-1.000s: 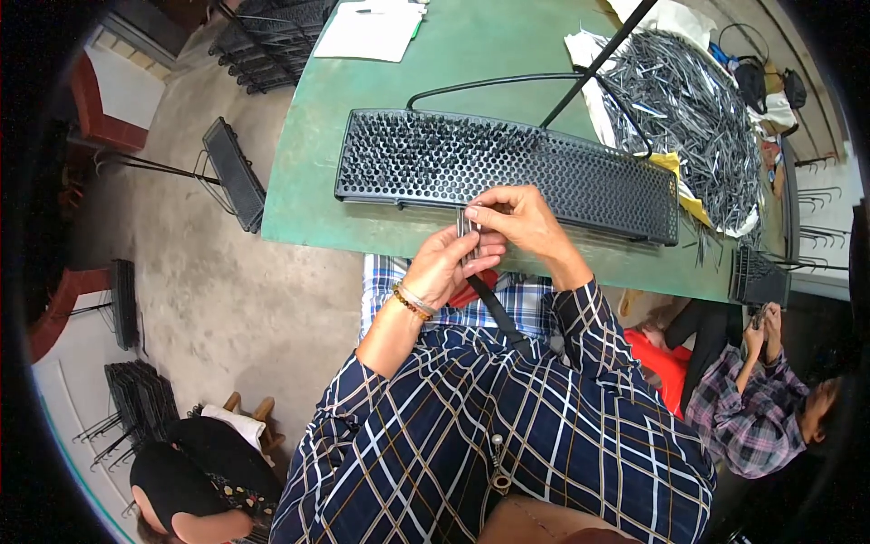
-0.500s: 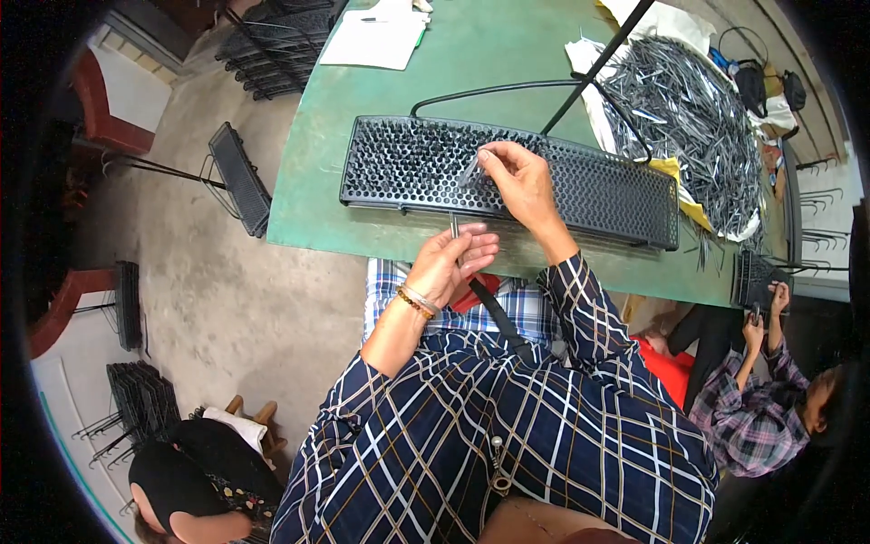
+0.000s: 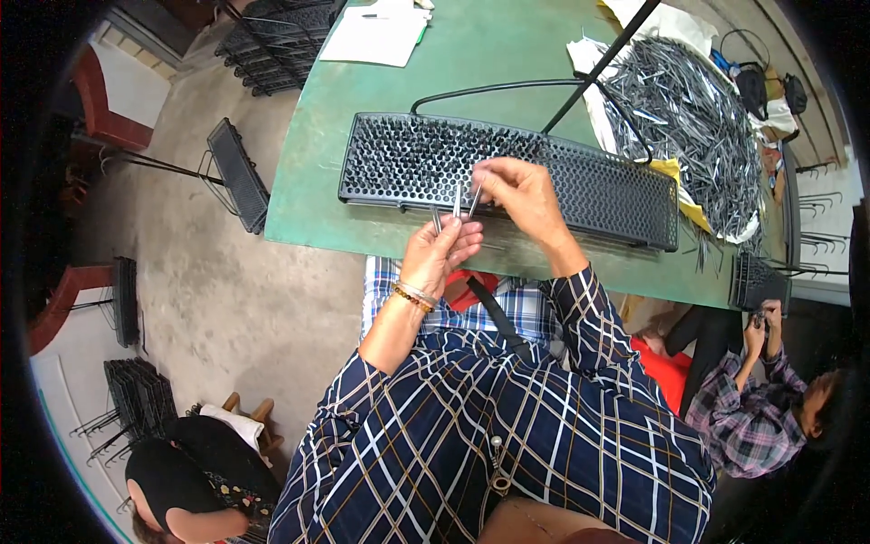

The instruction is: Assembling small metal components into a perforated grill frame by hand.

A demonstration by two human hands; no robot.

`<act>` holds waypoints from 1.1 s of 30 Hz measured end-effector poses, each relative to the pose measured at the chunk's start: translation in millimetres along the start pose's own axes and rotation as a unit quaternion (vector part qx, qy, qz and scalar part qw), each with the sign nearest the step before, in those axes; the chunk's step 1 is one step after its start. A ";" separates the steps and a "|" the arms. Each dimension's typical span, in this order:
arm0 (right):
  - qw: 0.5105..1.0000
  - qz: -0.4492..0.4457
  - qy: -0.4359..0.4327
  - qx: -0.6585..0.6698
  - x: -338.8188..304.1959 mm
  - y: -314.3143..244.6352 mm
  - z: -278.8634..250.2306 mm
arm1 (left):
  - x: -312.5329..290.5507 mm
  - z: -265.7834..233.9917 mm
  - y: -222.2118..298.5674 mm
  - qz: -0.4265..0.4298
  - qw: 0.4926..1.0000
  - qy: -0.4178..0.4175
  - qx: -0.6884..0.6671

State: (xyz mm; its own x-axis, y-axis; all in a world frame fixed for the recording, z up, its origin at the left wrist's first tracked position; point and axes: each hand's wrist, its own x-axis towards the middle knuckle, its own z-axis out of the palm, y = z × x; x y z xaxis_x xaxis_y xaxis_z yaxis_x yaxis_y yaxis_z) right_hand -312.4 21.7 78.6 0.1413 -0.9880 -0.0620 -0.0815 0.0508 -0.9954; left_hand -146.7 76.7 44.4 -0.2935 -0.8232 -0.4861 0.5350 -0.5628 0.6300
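Observation:
A long black rack (image 3: 607, 192) full of small round holes lies across the near part of the green table (image 3: 313, 181). Dark slim pieces stand upright in its left half; the right half shows bare holes. My left hand (image 3: 433, 258), palm up just in front of the rack, pinches slim metal pieces (image 3: 458, 201) that look like tweezers, tips pointing up. Close beside it, my right hand (image 3: 526, 195) grips another such slim metal piece (image 3: 475, 201) over the rack's front edge. Its fingertips are slightly blurred.
A heap of the same slim metal pieces (image 3: 684, 127) lies on sacking at the right. A black rod frame (image 3: 598, 68) rises behind the rack. Paper (image 3: 372, 41) lies at the far left. Another person (image 3: 757, 408) works at the right, and one (image 3: 195, 480) sits lower left. More racks (image 3: 240, 177) stand on the floor.
My right hand has drawn back from over the holes toward my left hand. My left hand has shifted slightly left, and the metal pieces in it now fan apart.

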 end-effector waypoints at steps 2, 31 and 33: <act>0.993 -0.061 0.103 -0.019 6.4 1.7 0.4 | -0.3 -0.5 -1.5 -0.009 1.000 -0.001 0.004; 0.997 0.001 -0.009 -0.076 -12.0 15.7 5.3 | -0.3 6.3 -6.1 -0.020 0.999 -0.022 0.023; 0.999 0.015 -0.002 -0.042 -13.5 15.8 0.5 | -1.1 7.2 -7.6 -0.019 0.999 -0.020 0.021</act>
State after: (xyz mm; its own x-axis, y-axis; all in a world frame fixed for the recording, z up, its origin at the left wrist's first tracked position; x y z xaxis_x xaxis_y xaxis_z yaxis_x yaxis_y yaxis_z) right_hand -315.0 35.9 63.7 0.1420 -0.9856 -0.0919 -0.1690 0.0674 -0.9833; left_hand -156.2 81.3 44.5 -0.3442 -0.8029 -0.4867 0.4890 -0.5958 0.6371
